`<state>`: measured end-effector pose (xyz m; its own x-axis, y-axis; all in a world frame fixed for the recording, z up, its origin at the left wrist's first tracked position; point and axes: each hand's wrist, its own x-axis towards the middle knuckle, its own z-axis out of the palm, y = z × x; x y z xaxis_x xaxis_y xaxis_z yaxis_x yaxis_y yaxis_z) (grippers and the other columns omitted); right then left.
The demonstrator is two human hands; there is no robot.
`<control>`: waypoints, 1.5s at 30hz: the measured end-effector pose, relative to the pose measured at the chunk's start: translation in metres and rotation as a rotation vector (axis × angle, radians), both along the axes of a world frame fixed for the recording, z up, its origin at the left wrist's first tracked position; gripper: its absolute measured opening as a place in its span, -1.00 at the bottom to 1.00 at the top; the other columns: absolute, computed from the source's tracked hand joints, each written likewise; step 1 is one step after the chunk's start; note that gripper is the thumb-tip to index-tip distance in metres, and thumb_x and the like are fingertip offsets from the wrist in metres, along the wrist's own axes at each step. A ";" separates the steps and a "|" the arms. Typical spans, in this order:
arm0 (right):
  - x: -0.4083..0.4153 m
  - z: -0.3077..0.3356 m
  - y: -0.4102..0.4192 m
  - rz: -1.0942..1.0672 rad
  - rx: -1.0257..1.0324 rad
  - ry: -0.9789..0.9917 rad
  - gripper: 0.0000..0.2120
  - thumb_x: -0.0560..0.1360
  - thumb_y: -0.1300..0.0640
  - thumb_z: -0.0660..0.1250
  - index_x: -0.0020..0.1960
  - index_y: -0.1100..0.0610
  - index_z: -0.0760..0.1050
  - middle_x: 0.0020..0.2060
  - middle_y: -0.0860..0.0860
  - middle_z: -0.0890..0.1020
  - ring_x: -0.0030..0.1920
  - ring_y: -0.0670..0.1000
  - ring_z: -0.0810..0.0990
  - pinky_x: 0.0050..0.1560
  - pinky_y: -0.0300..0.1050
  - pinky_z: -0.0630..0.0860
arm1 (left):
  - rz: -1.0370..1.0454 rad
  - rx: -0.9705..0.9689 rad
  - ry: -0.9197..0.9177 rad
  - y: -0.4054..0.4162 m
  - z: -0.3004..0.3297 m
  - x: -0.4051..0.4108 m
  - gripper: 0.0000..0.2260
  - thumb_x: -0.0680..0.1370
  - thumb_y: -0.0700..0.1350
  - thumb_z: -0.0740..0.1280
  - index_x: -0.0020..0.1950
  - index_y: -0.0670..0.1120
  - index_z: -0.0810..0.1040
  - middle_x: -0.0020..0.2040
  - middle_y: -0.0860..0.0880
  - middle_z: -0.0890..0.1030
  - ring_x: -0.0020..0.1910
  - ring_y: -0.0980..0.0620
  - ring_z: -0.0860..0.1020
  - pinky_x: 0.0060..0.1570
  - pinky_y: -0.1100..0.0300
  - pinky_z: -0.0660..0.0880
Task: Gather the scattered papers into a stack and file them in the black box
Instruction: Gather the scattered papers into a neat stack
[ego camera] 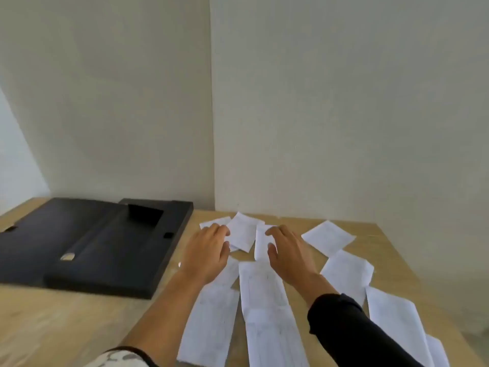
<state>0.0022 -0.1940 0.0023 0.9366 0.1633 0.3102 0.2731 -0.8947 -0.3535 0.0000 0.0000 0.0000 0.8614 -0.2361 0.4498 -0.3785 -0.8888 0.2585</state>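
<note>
Several white papers (266, 287) lie scattered over the right half of a wooden table (66, 327). A flat black box (111, 247) lies open at the left, its lid folded out toward the far left. My left hand (209, 250) hovers palm down over the far sheets, its fingertips at the edge of a sheet (242, 231). My right hand (289, 250) is beside it, fingers spread, with a paper (260, 242) lifted on edge between thumb and fingers. I cannot tell whether that sheet is gripped.
Pale walls meet in a corner just behind the table's far edge. More sheets (329, 237) lie toward the right edge (397, 316). Bare wood shows in front of the box at the near left.
</note>
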 end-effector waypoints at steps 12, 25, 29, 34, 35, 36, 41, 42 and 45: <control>-0.036 -0.067 -0.003 -0.120 0.098 0.370 -0.54 0.41 -0.05 0.40 0.23 0.08 0.37 0.27 0.04 0.36 0.27 0.06 0.39 0.26 -0.07 0.42 | 0.459 -0.006 0.407 -0.009 -0.082 -0.038 -0.48 0.50 0.12 0.25 0.38 -0.08 0.24 0.34 -0.13 0.37 0.27 -0.08 0.37 0.19 0.11 0.41; -0.025 -0.074 -0.009 -0.158 0.223 0.332 -0.55 0.41 -0.07 0.39 0.22 0.08 0.40 0.27 0.11 0.39 0.25 0.12 0.42 0.21 -0.01 0.42 | 0.603 -0.954 0.374 0.009 -0.057 -0.030 -0.72 0.51 -0.23 0.29 0.20 -0.07 0.41 0.02 -0.01 0.48 -0.05 0.01 0.50 -0.31 0.28 0.41; -0.025 -0.070 -0.018 -0.070 0.157 0.495 -0.26 0.24 -0.11 0.53 0.32 -0.01 0.29 0.35 0.08 0.33 0.33 0.12 0.33 0.31 0.08 0.32 | 0.660 -0.983 0.349 0.009 -0.053 -0.009 -0.83 0.52 -0.25 0.24 0.11 -0.14 0.46 -0.04 -0.04 0.50 -0.11 0.00 0.50 -0.42 0.29 0.36; -0.023 -0.067 -0.010 -0.167 0.264 0.521 -0.13 0.16 0.07 0.61 0.34 0.08 0.22 0.30 0.13 0.35 0.27 0.12 0.39 0.24 0.04 0.40 | 0.680 -0.702 0.303 -0.001 -0.074 0.012 -0.66 0.46 -0.23 0.35 0.21 -0.22 0.40 0.22 -0.21 0.48 0.22 -0.17 0.43 0.08 0.06 0.45; -0.021 -0.067 -0.007 -0.184 0.295 0.519 -0.13 0.15 0.10 0.62 0.32 0.09 0.22 0.27 0.14 0.38 0.24 0.13 0.42 0.19 0.03 0.43 | 0.681 -0.574 0.321 -0.002 -0.079 0.014 -0.55 0.45 -0.18 0.38 0.29 -0.20 0.35 0.30 -0.22 0.41 0.30 -0.18 0.34 0.20 0.01 0.39; -0.019 -0.066 -0.005 -0.190 0.317 0.514 -0.12 0.15 0.12 0.62 0.32 0.10 0.20 0.23 0.14 0.43 0.21 0.13 0.45 0.12 0.00 0.45 | 0.686 -0.471 0.357 0.000 -0.082 0.015 -0.44 0.44 -0.10 0.40 0.36 -0.17 0.27 0.37 -0.23 0.33 0.37 -0.19 0.25 0.28 -0.03 0.33; -0.011 -0.058 -0.007 -0.207 0.325 0.554 -0.16 0.18 0.13 0.60 0.33 0.10 0.22 0.13 0.07 0.51 0.12 0.09 0.51 -0.05 -0.05 0.48 | 0.720 -0.328 0.449 0.009 -0.081 0.017 -0.28 0.41 0.06 0.41 0.43 -0.15 0.15 0.41 -0.25 0.28 0.36 -0.23 0.24 0.29 -0.08 0.30; -0.009 -0.055 -0.009 -0.190 0.353 0.562 -0.20 0.19 0.13 0.60 0.31 0.11 0.27 0.13 0.06 0.52 0.10 0.08 0.52 -0.03 -0.04 0.51 | 0.707 -0.334 0.422 0.010 -0.079 0.017 -0.32 0.40 0.02 0.43 0.40 -0.16 0.20 0.36 -0.24 0.33 0.31 -0.23 0.30 0.26 -0.07 0.33; -0.004 -0.044 -0.013 -0.138 0.509 0.523 -0.39 0.22 0.14 0.58 0.20 0.16 0.42 0.09 0.07 0.58 0.05 0.06 0.54 0.00 -0.03 0.52 | 0.608 -0.504 0.314 0.013 -0.073 0.014 -0.47 0.39 -0.20 0.45 0.27 -0.18 0.29 0.26 -0.21 0.34 0.16 -0.14 0.42 0.07 0.07 0.46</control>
<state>-0.0017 -0.2069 -0.0415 0.9842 -0.0115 -0.1765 -0.1481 -0.5991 -0.7869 0.0135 0.0126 -0.0732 0.8758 0.4730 0.0956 0.2834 -0.6645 0.6915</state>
